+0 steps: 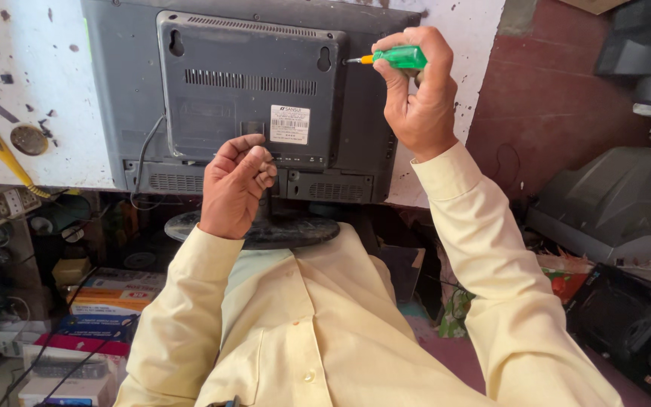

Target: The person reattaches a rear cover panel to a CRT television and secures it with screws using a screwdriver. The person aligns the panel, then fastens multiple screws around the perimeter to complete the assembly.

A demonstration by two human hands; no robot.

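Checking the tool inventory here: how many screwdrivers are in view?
2: a green-handled screwdriver in the right hand at the monitor's back, and a yellow-handled screwdriver lying on the white bench at left. Others may be hidden in clutter.

Screwdriver (395, 57): translucent green handle w/ orange collar. Monitor back (250, 98): dark grey, slotted vent rows, white sticker (289, 124). Bench (47, 75): white, dark specks. Second screwdriver (1, 151): yellow handle. Shirt sleeves (491, 249): pale yellow, plain. Wall (544, 98): dull red-brown.
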